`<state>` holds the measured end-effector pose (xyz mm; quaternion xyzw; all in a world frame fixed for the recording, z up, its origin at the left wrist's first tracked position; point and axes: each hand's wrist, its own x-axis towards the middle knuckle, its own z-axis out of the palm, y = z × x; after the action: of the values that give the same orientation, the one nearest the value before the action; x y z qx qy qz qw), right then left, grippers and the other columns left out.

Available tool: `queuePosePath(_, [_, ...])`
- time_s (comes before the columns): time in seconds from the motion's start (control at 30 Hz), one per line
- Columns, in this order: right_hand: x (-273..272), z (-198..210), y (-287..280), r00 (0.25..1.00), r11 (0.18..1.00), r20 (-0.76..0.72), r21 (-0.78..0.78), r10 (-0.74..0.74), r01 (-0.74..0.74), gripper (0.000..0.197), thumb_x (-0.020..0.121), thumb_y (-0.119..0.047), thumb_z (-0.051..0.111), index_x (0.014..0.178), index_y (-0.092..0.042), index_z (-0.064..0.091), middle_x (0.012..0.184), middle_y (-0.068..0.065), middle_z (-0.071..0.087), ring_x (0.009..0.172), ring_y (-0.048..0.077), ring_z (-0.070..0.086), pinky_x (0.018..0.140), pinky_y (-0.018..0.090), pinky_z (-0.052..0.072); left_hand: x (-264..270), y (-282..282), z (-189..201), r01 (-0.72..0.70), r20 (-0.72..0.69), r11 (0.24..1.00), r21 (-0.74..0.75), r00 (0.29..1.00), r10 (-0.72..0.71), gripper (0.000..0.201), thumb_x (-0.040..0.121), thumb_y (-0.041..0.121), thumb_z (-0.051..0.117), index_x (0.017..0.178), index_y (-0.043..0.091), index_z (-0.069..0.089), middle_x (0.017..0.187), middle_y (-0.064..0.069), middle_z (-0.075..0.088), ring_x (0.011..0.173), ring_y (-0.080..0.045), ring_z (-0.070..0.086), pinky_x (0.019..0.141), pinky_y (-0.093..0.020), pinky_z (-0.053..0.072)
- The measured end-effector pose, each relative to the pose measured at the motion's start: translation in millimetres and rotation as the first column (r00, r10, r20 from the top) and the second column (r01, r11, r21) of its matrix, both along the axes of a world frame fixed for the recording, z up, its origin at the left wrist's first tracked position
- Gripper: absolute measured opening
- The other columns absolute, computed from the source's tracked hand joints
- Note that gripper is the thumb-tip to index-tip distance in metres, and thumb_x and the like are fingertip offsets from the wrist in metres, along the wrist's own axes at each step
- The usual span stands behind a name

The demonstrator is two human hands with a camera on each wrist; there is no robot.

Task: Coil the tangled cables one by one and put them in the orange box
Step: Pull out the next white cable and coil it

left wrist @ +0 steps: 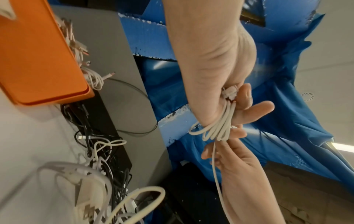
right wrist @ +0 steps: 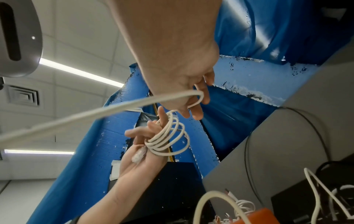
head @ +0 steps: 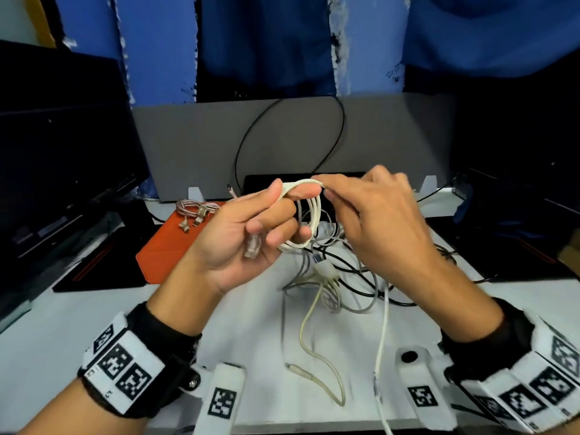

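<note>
Above the table my left hand (head: 260, 227) holds a white cable (head: 309, 215) wound in several loops round its fingers, the clear plug (head: 252, 246) lying in the palm. The same coil (left wrist: 218, 127) hangs under my left fingers in the left wrist view, and in the right wrist view the loops (right wrist: 168, 136) show round that hand. My right hand (head: 361, 211) pinches the cable's free run at the top of the coil; the strand (right wrist: 134, 103) passes through its fingers. The orange box (head: 169, 246) lies at the left, with a coiled pinkish cable (head: 194, 211) in it.
A tangle of white, grey and black cables (head: 339, 277) lies on the white table (head: 78, 318) under my hands. A grey panel (head: 282, 136) stands behind, with a black cable looped on it. Dark monitors (head: 56, 152) flank both sides.
</note>
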<state>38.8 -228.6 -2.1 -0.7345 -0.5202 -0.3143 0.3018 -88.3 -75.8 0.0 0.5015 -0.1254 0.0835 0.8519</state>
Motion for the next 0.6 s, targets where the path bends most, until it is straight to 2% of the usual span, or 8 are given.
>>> queuePosePath(0.17, [3.6,-11.7,4.8,0.852,0.959,-0.493,-0.111,0.175,-0.262,0.048,0.109,-0.021,0.041,0.144,-0.055,0.041,0.067,-0.003,0.057,0.059,0.020,0.060,0.065,0.045,0.056,3.8,-12.6,4.6,-0.178,0.060,0.973,-0.144,0.980,0.188,0.051,0.103,0.027,0.043,0.135,-0.011,0.055,0.050,0.007,0.041,0.067,-0.009,0.068,0.089,-0.024,0.057])
queuePosePath(0.27, [-10.0,-18.8,8.2,0.646,0.857,-0.732,-0.174,0.217,-0.485,0.037,0.110,-0.017,0.044,0.142,-0.035,0.047,0.066,-0.002,0.053,0.048,0.011,0.051,0.051,0.035,0.053,7.1,-17.6,6.1,-0.388,0.060,0.911,-0.137,0.915,0.399,0.049,0.103,0.029,0.043,0.134,-0.007,0.055,0.058,0.007,0.049,0.078,-0.013,0.070,0.076,-0.022,0.058])
queuePosePath(0.3, [-15.9,-20.6,8.6,0.533,0.814,-0.812,-0.133,0.238,-0.566,0.029,0.110,-0.016,0.045,0.138,-0.025,0.049,0.065,-0.003,0.050,0.045,0.010,0.048,0.047,0.032,0.050,9.3,-15.8,4.7,-0.465,0.085,0.884,-0.036,0.880,0.466,0.042,0.105,0.030,0.043,0.128,0.001,0.061,0.061,0.007,0.053,0.086,-0.017,0.071,0.083,-0.026,0.057])
queuePosePath(0.37, [-25.6,-22.9,6.6,0.338,0.727,-0.904,-0.045,0.262,-0.685,0.022,0.110,-0.014,0.047,0.132,-0.015,0.051,0.061,-0.006,0.046,0.042,0.009,0.044,0.045,0.030,0.047,10.9,-13.1,0.4,-0.634,0.225,0.717,0.288,0.773,0.593,0.033,0.107,0.031,0.044,0.100,0.028,0.076,0.065,0.005,0.065,0.100,-0.023,0.071,0.105,-0.041,0.046])
queuePosePath(0.43, [-32.1,-21.4,3.0,0.238,0.646,-0.936,-0.016,0.259,-0.763,0.023,0.109,-0.013,0.049,0.130,-0.005,0.052,0.062,-0.004,0.044,0.043,0.012,0.042,0.047,0.031,0.047,10.8,-8.6,-6.0,-0.705,0.363,0.441,0.556,0.683,0.634,0.041,0.109,0.027,0.044,0.082,0.028,0.074,0.067,0.000,0.069,0.080,-0.013,0.071,0.098,-0.039,0.048])
queuePosePath(0.5, [-32.6,-14.3,-0.9,0.219,0.610,-0.938,-0.012,0.267,-0.793,0.024,0.109,-0.013,0.050,0.125,0.005,0.051,0.062,-0.004,0.045,0.043,0.013,0.041,0.047,0.031,0.046,7.7,0.1,-7.2,-0.692,0.461,0.183,0.699,0.631,0.624,0.037,0.110,0.027,0.044,0.088,0.013,0.070,0.069,0.000,0.071,0.059,-0.007,0.065,0.070,-0.036,0.052])
queuePosePath(0.57, [-26.8,-3.4,-7.0,0.258,0.643,-0.923,-0.014,0.287,-0.765,0.022,0.108,-0.015,0.051,0.119,0.002,0.057,0.062,-0.006,0.046,0.044,0.011,0.041,0.046,0.026,0.046,2.2,10.6,-5.6,-0.621,0.523,-0.036,0.783,0.628,0.576,0.042,0.108,0.039,0.042,0.085,0.018,0.070,0.067,-0.001,0.069,0.058,-0.012,0.064,0.065,-0.041,0.052])
queuePosePath(0.6, [-22.6,2.4,-10.4,0.313,0.677,-0.900,-0.028,0.303,-0.736,0.020,0.108,-0.018,0.051,0.114,-0.002,0.062,0.062,-0.007,0.047,0.045,0.010,0.042,0.047,0.025,0.045,-1.9,15.1,-3.2,-0.570,0.510,-0.074,0.818,0.661,0.551,0.046,0.105,0.046,0.041,0.079,0.022,0.070,0.067,-0.002,0.069,0.060,-0.014,0.064,0.068,-0.042,0.052])
